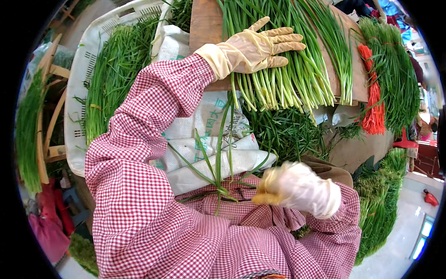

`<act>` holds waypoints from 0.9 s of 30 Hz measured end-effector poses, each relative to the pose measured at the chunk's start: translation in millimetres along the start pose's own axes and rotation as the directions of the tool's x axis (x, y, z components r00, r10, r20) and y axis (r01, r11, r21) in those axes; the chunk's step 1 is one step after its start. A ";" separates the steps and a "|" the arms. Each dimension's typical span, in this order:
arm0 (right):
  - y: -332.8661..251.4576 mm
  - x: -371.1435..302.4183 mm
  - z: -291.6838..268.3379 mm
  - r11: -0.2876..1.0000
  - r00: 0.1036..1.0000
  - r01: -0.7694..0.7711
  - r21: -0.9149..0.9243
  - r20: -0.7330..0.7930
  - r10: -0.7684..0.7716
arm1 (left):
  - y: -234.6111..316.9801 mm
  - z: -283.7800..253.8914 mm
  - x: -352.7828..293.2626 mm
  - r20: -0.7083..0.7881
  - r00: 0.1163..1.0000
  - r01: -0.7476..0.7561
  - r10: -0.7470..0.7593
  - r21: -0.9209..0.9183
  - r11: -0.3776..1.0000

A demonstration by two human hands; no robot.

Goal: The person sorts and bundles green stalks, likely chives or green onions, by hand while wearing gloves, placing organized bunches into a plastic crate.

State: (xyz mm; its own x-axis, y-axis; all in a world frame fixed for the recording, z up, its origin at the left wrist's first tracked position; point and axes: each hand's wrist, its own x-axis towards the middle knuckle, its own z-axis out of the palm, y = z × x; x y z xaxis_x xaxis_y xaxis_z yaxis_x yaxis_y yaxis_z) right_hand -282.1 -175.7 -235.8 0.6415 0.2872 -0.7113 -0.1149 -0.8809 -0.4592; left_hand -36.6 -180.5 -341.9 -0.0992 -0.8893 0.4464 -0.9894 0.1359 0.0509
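My left hand (260, 49), in a cream rubber glove, lies flat with fingers spread on a row of garlic chives (283, 88). Their pale stem ends point toward me over the edge of a wooden board (204, 28). Down by my lap is my right hand (295, 188), gloved too and smeared by motion, so its fingers cannot be read. Just left of it, a few loose green leaves (219, 172) lie across my checked apron and a white woven sack (200, 121).
Bundled greens fill a white plastic crate (76, 102) at left. A hank of red ties (371, 93) hangs at the board's right corner, beside tied bundles (395, 69). Leaf trimmings (288, 132) are heaped below the board. More greens (381, 200) stand at lower right.
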 end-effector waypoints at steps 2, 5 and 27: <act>24.6 2.2 4.8 0.980 0.653 0.099 -0.171 -0.732 -0.194 | 7.5 0.8 6.6 0.010 1.000 -0.019 0.019 0.024 1.000; 41.0 33.1 -35.4 0.902 0.402 -0.335 -0.274 -0.907 -0.126 | 7.6 -0.1 15.7 0.049 0.999 -0.006 0.005 0.017 1.000; 51.0 45.1 80.3 0.922 0.812 0.073 0.380 -0.560 0.167 | 27.9 -54.4 -87.5 -0.063 0.971 0.228 -0.229 -0.020 0.973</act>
State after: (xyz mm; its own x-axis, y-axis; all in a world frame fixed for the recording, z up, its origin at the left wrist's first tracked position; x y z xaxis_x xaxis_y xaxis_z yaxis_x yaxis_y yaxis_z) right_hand -319.9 -177.4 -334.1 0.9261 -0.1244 -0.3562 -0.3476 -0.6484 -0.6773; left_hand -49.8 -75.1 -331.0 0.1372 -0.8674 0.4783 -0.9836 -0.0621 0.1695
